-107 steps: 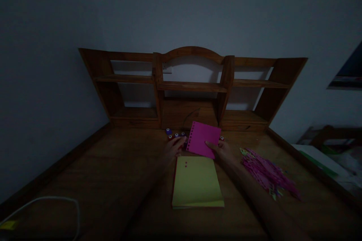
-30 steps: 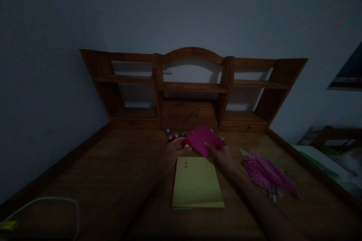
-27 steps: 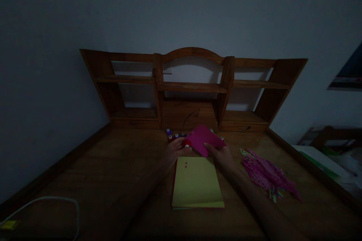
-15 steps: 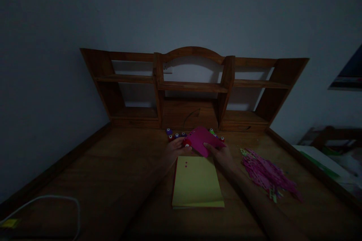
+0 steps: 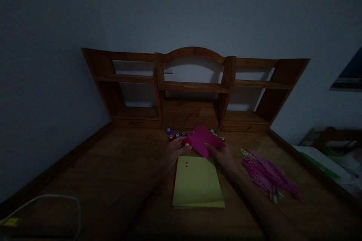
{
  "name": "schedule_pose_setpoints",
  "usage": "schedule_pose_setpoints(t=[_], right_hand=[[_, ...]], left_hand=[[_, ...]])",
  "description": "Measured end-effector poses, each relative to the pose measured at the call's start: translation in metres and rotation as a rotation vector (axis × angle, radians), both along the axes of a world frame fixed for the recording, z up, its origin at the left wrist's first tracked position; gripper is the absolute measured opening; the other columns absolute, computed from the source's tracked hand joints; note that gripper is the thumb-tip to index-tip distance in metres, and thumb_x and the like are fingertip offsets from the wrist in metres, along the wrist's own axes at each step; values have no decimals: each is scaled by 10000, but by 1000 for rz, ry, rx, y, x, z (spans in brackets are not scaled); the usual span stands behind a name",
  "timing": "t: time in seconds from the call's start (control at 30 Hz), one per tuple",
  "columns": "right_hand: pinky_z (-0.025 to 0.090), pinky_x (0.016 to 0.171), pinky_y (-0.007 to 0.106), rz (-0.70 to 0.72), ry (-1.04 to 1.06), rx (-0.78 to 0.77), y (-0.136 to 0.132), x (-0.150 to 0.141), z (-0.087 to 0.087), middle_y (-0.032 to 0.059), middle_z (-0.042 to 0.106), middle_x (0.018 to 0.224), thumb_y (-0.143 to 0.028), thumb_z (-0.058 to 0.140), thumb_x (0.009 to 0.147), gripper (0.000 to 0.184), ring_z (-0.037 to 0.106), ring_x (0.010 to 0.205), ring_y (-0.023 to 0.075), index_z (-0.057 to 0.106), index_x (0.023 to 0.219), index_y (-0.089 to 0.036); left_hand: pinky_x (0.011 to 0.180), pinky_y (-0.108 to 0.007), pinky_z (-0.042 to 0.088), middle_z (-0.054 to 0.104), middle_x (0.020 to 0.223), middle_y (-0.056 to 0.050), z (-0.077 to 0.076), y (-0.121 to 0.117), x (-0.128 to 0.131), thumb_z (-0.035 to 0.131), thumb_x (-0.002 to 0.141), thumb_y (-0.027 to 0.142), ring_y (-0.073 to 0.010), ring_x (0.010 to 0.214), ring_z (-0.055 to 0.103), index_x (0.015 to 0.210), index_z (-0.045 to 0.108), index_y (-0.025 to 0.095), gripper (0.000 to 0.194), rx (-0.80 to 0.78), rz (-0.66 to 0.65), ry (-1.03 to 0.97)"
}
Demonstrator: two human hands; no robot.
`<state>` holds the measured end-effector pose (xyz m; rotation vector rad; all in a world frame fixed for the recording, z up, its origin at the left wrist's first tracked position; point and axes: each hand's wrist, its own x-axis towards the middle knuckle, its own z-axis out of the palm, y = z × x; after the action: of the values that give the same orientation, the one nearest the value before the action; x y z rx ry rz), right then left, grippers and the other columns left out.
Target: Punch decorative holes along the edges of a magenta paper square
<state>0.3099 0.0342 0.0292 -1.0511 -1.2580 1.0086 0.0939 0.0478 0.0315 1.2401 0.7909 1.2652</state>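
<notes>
My left hand is closed around a small red craft punch with a white top. The punch sits at the left edge of a pink paper sheet, which has a few small holes along its upper left edge. My right hand pinches the sheet's lower right side, thumb on top. Below the hands lies a stack of yellow paper with two small pink dots near its top left corner. The fingertips under the sheet are hidden.
Several small punches, purple, red and green, line the desk behind the sheet. A heap of pink cut strips lies on the right. Behind stands a wooden shelf. A white cable curves at the lower left.
The pink sheet has tilted and shifted very slightly at the punch. Both hands keep almost the same place and grip.
</notes>
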Motion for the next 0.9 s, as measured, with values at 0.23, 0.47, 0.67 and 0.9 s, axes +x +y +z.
schedule_pose_setpoints(t=[0.23, 0.47, 0.67, 0.9], right_hand=[[502, 667, 319, 4, -5, 37, 1, -1, -4, 49, 728, 860, -410, 774, 653, 344, 634, 745, 220, 714, 912, -192], [511, 674, 320, -5, 10, 37, 0, -3, -1, 52, 727, 852, -399, 784, 648, 331, 640, 750, 229, 704, 900, -201], [522, 664, 309, -41, 8, 54, 0, -4, 0, 67, 727, 904, -435, 763, 658, 390, 656, 770, 228, 668, 933, -176], [527, 717, 307, 25, -16, 75, 1, -3, -1, 52, 723, 934, -416, 734, 698, 323, 662, 833, 225, 661, 928, -201]], left_hand=[[944, -415, 453, 692, 1108, -99, 0, -1, 0, 812, 640, 290, -255, 1010, 641, 1024, 672, 185, 423, 2, -8, -6], [933, -419, 464, 699, 1091, -90, 0, -1, 0, 822, 627, 282, -250, 984, 649, 1011, 671, 184, 424, -9, -1, -23], [927, -414, 460, 703, 1074, -95, -1, -1, 2, 818, 636, 284, -252, 970, 652, 1002, 676, 175, 408, 4, -5, -47], [935, -403, 451, 696, 1103, -103, -3, 0, 0, 812, 656, 268, -254, 1002, 643, 1035, 673, 171, 415, 26, -19, -40]])
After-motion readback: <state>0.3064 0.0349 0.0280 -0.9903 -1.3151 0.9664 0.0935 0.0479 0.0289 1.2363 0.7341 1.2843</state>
